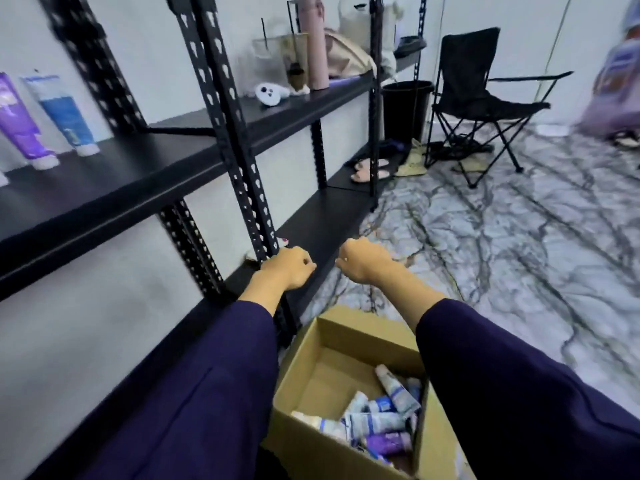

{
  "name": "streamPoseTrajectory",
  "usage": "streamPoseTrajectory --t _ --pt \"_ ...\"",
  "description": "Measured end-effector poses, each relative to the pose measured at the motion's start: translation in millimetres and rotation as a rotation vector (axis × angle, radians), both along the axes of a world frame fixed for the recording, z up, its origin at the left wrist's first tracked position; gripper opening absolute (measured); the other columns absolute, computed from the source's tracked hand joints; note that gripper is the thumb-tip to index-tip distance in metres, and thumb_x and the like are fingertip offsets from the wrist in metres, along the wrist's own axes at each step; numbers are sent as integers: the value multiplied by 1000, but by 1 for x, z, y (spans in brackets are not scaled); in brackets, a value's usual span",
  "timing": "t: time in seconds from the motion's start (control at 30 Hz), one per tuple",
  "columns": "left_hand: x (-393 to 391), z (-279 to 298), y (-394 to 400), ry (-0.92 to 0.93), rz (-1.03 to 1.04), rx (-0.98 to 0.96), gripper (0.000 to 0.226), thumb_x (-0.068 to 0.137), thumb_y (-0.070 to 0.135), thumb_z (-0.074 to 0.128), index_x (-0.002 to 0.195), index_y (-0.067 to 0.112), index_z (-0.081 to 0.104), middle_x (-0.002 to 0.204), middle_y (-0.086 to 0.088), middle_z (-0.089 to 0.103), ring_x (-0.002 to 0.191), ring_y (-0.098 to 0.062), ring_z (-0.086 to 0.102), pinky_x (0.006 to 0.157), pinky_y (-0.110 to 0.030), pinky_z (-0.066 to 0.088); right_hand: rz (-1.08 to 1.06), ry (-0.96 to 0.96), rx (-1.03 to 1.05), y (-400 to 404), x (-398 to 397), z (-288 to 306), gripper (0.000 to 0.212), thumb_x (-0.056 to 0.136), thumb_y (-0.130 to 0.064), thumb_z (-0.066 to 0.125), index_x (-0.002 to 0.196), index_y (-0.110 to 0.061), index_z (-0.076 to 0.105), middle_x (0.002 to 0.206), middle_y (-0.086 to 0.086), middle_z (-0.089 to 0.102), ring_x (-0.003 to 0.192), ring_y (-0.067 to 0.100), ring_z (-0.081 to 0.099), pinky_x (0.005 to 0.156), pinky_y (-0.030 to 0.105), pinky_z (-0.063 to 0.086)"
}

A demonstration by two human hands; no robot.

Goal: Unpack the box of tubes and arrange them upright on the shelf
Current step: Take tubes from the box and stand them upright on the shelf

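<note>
This looks like a plain room used for storing things, maybe a back room. A tall black metal shelf stands on the left by a bare white wall. On it sit drink cups, a pink bottle and a bag. Sandals lie low on the far shelf. A folding camp chair and a black bin stand far back on a marble-look floor.
</note>
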State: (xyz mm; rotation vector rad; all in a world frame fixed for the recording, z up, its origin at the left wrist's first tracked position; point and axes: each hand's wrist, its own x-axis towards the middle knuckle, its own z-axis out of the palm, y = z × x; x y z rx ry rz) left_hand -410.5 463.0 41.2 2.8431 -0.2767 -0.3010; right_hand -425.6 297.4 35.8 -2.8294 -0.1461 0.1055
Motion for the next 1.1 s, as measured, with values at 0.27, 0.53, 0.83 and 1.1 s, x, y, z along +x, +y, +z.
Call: streamPoseTrajectory --t 0.27,0.53,0.83,1.1 --pt "29 -153 -43 234 -41 -35 30 99 32 41 110 16 64 117 -9 59 105 -32 56 84 -38 47 -141 240 46 -47 13 -163 31 96 -27 43 110 -7 62 114 19 59 109 38 56 82 40 45" --pt "7 -307 -38 460 -1 -139 22 97 21 50 107 15 68 112 -7 67 107 -25 58 85 -29 43 -241 427 85 -52 -6 -306 27 95 -26 44 112 -11 58 114 15 60 102 36 58 75 38 45" --pt "-20 -420 13 797 -20 -77 27 87 15 66 113 22 64 119 0 66 109 -15 59 99 -38 47 -352 524 30 -42 -20 -403 65 90 -13 58 145 -24 26 142 18 35 130 36 34 104 45 34" --pt "-17 -432 30 738 -308 241 62 76 19 76 129 38 49 137 5 46 130 -21 41 102 -41 34 -441 539 -1 -43 -18 -431 87 86 1 57 151 -32 9 145 23 29 135 40 26 110 51 25"
